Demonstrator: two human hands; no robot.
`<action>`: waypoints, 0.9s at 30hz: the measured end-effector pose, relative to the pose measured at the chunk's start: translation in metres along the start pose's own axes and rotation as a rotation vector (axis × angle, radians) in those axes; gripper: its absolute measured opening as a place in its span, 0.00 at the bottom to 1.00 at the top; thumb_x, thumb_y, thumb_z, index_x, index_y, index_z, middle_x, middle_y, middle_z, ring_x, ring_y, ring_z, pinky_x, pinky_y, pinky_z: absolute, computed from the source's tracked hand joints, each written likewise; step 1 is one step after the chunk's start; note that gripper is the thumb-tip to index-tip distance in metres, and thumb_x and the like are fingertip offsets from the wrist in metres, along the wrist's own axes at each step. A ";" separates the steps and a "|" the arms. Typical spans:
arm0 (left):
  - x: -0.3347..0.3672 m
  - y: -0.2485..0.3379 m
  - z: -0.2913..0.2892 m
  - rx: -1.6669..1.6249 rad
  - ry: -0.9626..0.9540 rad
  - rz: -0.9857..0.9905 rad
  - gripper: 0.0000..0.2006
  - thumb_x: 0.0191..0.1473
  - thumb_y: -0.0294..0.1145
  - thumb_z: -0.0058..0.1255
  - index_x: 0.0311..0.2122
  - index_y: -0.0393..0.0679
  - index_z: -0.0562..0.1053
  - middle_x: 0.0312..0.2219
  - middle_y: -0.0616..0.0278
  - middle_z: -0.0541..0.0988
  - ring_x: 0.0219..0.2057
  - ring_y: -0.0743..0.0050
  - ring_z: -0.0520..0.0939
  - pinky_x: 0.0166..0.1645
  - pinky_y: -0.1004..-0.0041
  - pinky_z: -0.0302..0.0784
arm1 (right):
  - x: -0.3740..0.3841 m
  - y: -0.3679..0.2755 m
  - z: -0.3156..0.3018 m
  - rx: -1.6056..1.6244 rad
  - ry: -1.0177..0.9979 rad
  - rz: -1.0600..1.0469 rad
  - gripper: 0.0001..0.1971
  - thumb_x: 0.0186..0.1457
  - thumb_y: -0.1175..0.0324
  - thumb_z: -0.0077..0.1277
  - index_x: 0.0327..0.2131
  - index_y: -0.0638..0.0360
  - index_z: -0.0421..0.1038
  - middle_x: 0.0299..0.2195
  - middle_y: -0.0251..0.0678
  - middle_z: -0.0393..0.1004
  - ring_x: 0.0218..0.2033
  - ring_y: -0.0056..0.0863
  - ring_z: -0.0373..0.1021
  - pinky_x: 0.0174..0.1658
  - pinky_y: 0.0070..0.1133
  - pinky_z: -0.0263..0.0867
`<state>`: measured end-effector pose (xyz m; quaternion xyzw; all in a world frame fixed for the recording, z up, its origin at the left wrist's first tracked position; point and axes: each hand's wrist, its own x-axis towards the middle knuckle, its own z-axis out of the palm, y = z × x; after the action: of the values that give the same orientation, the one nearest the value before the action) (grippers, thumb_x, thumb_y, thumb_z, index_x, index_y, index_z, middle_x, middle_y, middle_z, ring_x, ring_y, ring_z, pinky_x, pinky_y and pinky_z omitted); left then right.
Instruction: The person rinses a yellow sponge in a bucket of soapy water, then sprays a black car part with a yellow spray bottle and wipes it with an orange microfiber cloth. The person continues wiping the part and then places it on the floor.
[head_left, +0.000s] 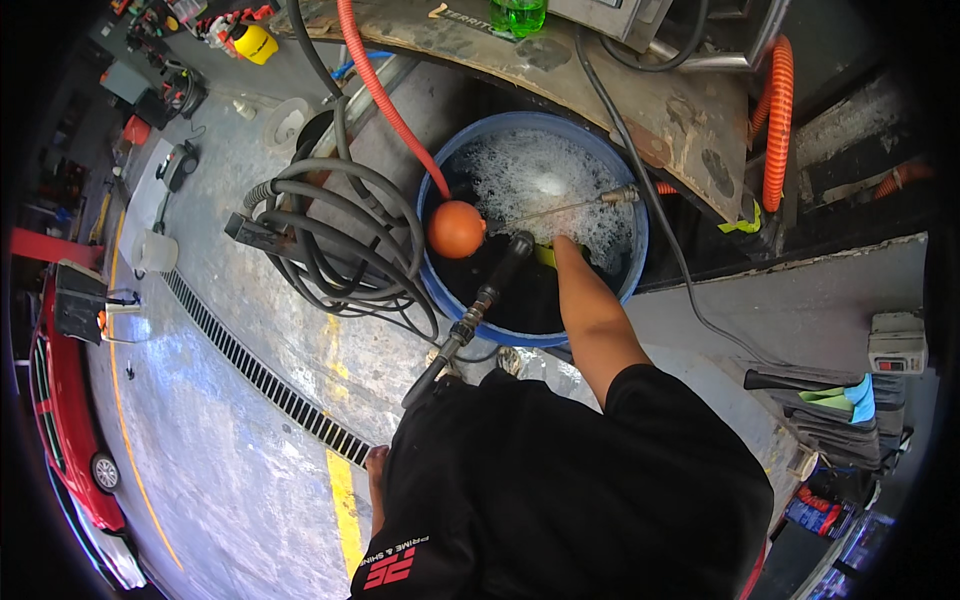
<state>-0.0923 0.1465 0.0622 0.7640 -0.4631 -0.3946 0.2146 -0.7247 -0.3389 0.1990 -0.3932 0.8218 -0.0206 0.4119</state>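
My right arm reaches down into a blue drum [643,235] of dark, foamy water. My right hand [566,250] is at the water, beside a yellow-green thing [545,256]; its fingers are hidden. A spray gun with a black grip [512,258] and metal fittings [470,318] leans over the near rim, just left of that hand. Across the foam [550,170] lies a thin metal lance [560,211]. An orange ball [456,230] hangs at the end of a red hose [385,90], inside the left rim. Low by my left side is my left hand [376,462], only partly visible and away from the drum.
Coiled black hoses [340,220] lie left of the drum. A worn board [640,110] with a green bottle [518,15] overhangs its far side. A drain grate [270,375] crosses the floor. Far left stands a red car [75,420]; dark mats [850,430] hang at right.
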 end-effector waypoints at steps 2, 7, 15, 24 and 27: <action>-0.003 0.007 -0.003 0.020 0.017 0.048 0.12 0.55 0.36 0.56 0.41 0.42 0.82 0.37 0.55 0.84 0.40 0.63 0.83 0.46 0.66 0.78 | -0.002 -0.001 0.001 -0.011 -0.020 0.008 0.37 0.52 0.46 0.61 0.62 0.56 0.66 0.63 0.47 0.66 0.63 0.49 0.63 0.64 0.38 0.61; -0.015 0.027 -0.001 0.061 0.069 0.171 0.12 0.55 0.35 0.54 0.40 0.40 0.82 0.36 0.56 0.84 0.38 0.70 0.83 0.45 0.69 0.78 | -0.006 0.004 0.002 -0.031 -0.073 0.044 0.37 0.52 0.47 0.62 0.61 0.56 0.67 0.62 0.47 0.67 0.63 0.48 0.64 0.64 0.37 0.62; 0.006 0.010 0.002 -0.116 -0.068 -0.251 0.14 0.55 0.37 0.53 0.39 0.37 0.82 0.35 0.55 0.84 0.38 0.68 0.83 0.45 0.69 0.78 | -0.009 0.010 0.005 -0.062 -0.115 0.078 0.35 0.52 0.49 0.63 0.60 0.56 0.68 0.61 0.46 0.69 0.62 0.47 0.65 0.63 0.36 0.63; 0.002 0.013 0.003 0.257 -0.135 0.193 0.10 0.55 0.34 0.55 0.39 0.42 0.81 0.37 0.49 0.83 0.37 0.53 0.83 0.44 0.63 0.78 | -0.010 0.008 0.003 -0.089 -0.085 0.079 0.34 0.52 0.51 0.64 0.60 0.56 0.69 0.59 0.46 0.71 0.62 0.45 0.66 0.62 0.35 0.64; 0.008 0.014 0.008 0.284 -0.144 -0.076 0.09 0.53 0.29 0.57 0.40 0.42 0.81 0.38 0.49 0.83 0.38 0.49 0.83 0.43 0.61 0.79 | -0.010 0.001 -0.010 -0.092 0.005 0.051 0.33 0.53 0.52 0.64 0.59 0.56 0.69 0.59 0.46 0.71 0.61 0.45 0.66 0.62 0.34 0.64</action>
<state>-0.1044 0.1328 0.0639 0.7734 -0.4990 -0.3870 0.0556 -0.7283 -0.3341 0.2119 -0.3904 0.8327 0.0270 0.3918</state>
